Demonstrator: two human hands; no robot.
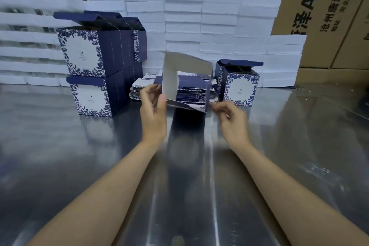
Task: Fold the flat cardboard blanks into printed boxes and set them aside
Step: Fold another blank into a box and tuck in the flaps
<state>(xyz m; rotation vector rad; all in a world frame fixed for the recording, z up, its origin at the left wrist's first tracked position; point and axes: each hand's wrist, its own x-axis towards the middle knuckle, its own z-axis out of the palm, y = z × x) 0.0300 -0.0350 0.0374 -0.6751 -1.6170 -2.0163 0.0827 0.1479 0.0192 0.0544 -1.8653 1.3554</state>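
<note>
flat blanks: navy printed cardboard stack (pixel 191 91) partly hidden behind held half-open carton (pixel 185 78)
brown shipping cartons (pixel 311 16): print cut off at top edge
white foam slabs (pixel 30 32): left side blurred

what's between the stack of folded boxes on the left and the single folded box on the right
In the head view, the pile of flat blanks lies between the stacked boxes and the single box, with the half-opened blank held in front.
</note>
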